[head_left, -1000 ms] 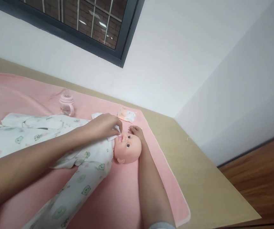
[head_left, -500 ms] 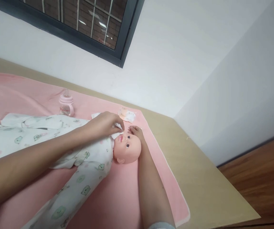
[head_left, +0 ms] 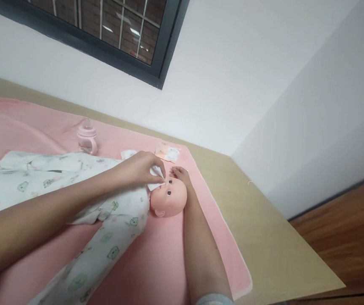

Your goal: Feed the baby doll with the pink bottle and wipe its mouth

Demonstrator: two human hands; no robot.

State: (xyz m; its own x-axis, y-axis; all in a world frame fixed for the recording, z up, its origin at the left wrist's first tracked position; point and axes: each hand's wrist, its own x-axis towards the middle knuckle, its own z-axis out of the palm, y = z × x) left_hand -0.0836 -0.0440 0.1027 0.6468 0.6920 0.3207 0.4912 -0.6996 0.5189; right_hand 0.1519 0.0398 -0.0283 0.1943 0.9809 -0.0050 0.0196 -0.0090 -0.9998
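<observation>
A baby doll (head_left: 171,203) in a white patterned outfit lies face up, its bald head towards the right. My left hand (head_left: 142,169) pinches a white wipe (head_left: 155,180) between thumb and fingers. That wipe touches the doll's face around the mouth and nose, covering the mouth. Along the crown of the head runs my right forearm, and my right hand (head_left: 181,173) rests at the far side of the head. Its fingers are loosely stretched, with nothing seen in them; part of the palm is hidden.
The doll lies on a pink mat (head_left: 163,250) over a wooden table (head_left: 258,237). Beyond the doll stand a pink-topped baby bottle (head_left: 87,137) with a handle and a small orange-and-white packet (head_left: 167,152). A white wall with a dark-framed window (head_left: 160,72) rises behind the table.
My left hand has moved the wipe slightly towards the doll's nose, and it now covers the mouth that showed before. My right hand has stayed in place.
</observation>
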